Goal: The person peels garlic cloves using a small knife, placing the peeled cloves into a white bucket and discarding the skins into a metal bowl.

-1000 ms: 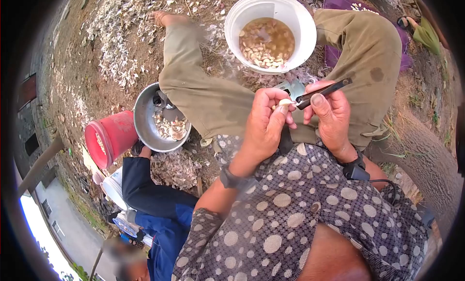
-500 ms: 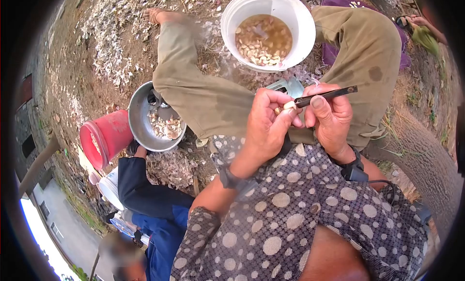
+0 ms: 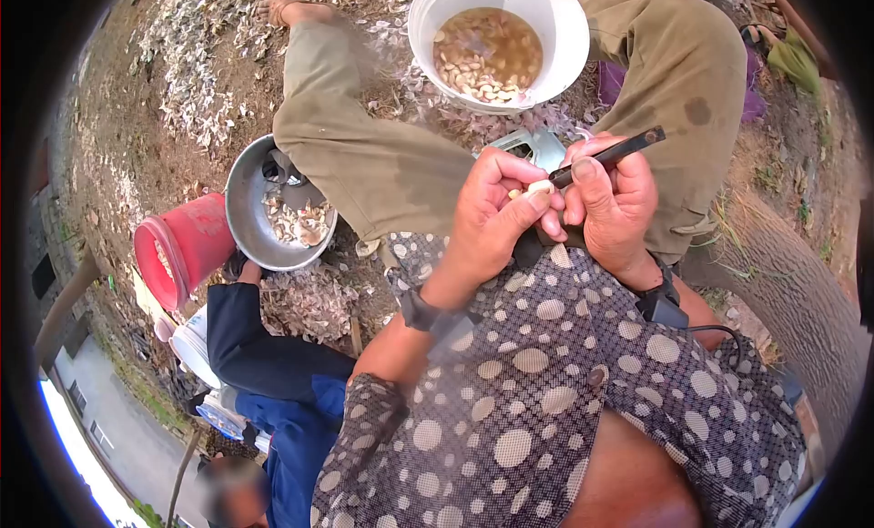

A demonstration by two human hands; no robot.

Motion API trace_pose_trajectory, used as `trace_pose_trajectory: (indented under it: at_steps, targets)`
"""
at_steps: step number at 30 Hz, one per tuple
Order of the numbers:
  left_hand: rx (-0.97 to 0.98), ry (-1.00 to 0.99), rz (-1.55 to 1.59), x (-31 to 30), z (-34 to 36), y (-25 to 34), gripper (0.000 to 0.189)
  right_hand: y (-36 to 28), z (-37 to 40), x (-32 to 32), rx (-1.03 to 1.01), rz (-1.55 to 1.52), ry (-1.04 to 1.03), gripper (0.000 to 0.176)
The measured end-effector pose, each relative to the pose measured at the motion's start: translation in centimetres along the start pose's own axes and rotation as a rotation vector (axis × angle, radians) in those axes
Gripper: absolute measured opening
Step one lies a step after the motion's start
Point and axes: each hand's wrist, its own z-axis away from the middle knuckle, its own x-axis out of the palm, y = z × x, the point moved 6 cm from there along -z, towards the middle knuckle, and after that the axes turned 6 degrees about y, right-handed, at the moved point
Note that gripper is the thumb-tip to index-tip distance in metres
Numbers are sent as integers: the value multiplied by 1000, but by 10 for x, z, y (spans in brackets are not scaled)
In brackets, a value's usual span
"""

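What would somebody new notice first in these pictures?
Probably the big, round, white plastic bucket at the top centre, holding brownish liquid and pale, clove-shaped pieces. Below it, the eye would likely go to the slim, black tool in the person's right hand, its end at a small, whitish piece in the left hand. At the left, the bright red plastic bucket stands out beside a round, grey metal basin.

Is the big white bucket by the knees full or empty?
Partly full: brownish liquid and pale cloves sit inside the white bucket, with bare wall showing above them.
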Motion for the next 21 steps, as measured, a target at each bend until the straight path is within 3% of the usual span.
trace_pose_trajectory:
  at_steps: [2,14,19,21]
  targets:
    - [-15,-35,47,0,1,-1,18,0,1,1,-13,17,-10,12]
    - [-242,-252,413,2,10,-7,19,12,3,6,445,-237,-77,17]
    - [-447,-236,579,9,11,-5,19,11,1,3,387,-163,-47,17]
    - [-407,-141,477,10,9,-6,25,13,-2,-2,299,-108,-30,17]
